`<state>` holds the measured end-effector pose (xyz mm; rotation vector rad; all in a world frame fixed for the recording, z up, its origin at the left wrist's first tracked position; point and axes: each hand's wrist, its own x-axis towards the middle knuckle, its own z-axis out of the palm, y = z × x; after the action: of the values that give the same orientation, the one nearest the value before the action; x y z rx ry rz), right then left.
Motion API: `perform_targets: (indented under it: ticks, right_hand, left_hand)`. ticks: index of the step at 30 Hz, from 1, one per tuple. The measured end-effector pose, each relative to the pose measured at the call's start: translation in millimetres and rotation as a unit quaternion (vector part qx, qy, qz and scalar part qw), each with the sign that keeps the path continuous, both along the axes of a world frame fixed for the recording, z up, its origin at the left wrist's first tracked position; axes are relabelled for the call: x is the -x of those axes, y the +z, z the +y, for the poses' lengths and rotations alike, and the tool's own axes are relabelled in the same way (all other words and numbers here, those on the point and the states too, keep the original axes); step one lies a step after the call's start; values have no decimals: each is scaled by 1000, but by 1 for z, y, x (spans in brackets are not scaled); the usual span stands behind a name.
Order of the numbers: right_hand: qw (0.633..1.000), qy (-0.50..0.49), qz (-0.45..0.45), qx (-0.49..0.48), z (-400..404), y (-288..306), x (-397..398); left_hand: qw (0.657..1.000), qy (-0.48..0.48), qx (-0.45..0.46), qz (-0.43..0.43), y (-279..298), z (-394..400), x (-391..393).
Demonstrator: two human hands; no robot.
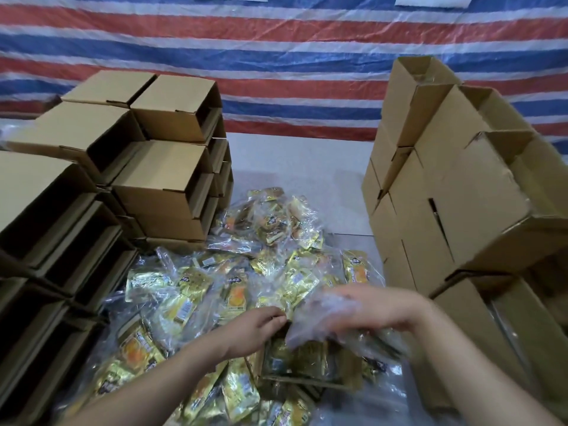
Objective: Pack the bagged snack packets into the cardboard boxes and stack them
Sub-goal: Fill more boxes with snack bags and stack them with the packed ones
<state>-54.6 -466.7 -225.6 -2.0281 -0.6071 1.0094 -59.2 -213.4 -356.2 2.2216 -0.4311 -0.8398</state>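
Both hands work over an open cardboard box [310, 364] amid the heap of bagged snack packets [246, 272]. The left hand [261, 327] grips the box's rim; the blurred right hand [362, 309] holds a clear bag [307, 327] above it.

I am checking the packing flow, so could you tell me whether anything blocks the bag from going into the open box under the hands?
Nothing visible does. The right hand holds the clear bag directly above the open box; the left hand rests at its rim.
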Motion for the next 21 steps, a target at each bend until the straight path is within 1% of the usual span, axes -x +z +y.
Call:
perform_targets:
  ticks: [2, 4, 7, 11, 15, 17, 18, 20, 21]
  right_hand:
    - [995, 33, -11, 97, 17, -17, 3]
    - [982, 44, -17, 181, 31, -40, 8]
    - [973, 47, -24, 226, 49, -77, 15]
    - [973, 1, -14, 228, 65, -120, 14]
    - [948, 18, -81, 306, 88, -157, 17]
    - [944, 1, -86, 317, 92, -166, 18]
    - [950, -19, -70, 303, 90, -166, 18]
    - [967, -65, -2, 247, 81, -159, 15]
    - [972, -66, 30, 224, 74, -155, 13]
  left_hand:
    - [1000, 26, 13, 12, -4, -1, -6]
    - [999, 47, 23, 15, -7, -2, -11]
    - [997, 65, 38, 17, -10, -4, -13]
    - [995, 82, 60, 19, -11, -10, -8]
    - [994, 91, 59, 6, -12, -10, -6]
    - [993, 93, 66, 2, -13, -8, -7]
    - [992, 102, 73, 4, -14, -7, -7]
    - [990, 114, 80, 10, -14, -5, -7]
    - [991, 106, 76, 14, -14, -4, -7]
